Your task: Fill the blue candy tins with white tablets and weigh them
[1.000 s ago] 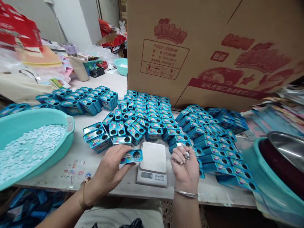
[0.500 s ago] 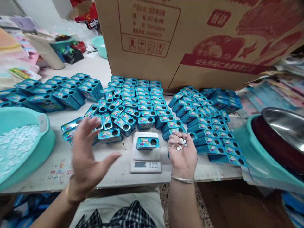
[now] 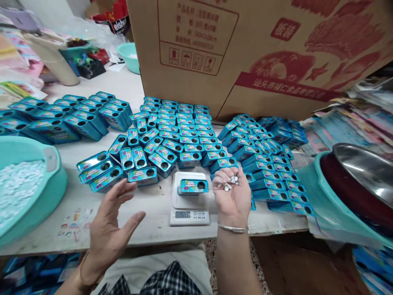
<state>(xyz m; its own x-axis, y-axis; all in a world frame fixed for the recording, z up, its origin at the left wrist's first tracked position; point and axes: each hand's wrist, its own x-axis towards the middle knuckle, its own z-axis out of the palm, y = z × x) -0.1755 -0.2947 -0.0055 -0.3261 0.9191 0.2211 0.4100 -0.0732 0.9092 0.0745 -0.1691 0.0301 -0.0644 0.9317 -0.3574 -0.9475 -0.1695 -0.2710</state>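
Note:
A blue tin point(image 3: 193, 187) with a round dark hole in its top stands on a small white digital scale point(image 3: 189, 218), whose display is lit. To the right of the scale, my right hand point(image 3: 232, 194) is turned palm up, its fingers curled round several small white candies point(image 3: 231, 182). My left hand point(image 3: 115, 221) hovers left of the scale, thumb and fingers apart, with nothing in it. Just beyond it lie more blue tins point(image 3: 106, 178), and one tin point(image 3: 143, 175) rests between them and the scale.
Many blue tins point(image 3: 190, 138) fill the middle and right of the table. A turquoise basin point(image 3: 58, 188) of white candies sits at the left. Behind stands a large cardboard box point(image 3: 190, 86). At the right are a turquoise tub point(image 3: 313, 180) and a metal bowl point(image 3: 365, 164).
My left hand has moved lower, clear of the tins behind it. The number on the scale's display has changed. My right hand still holds the candies beside the scale.

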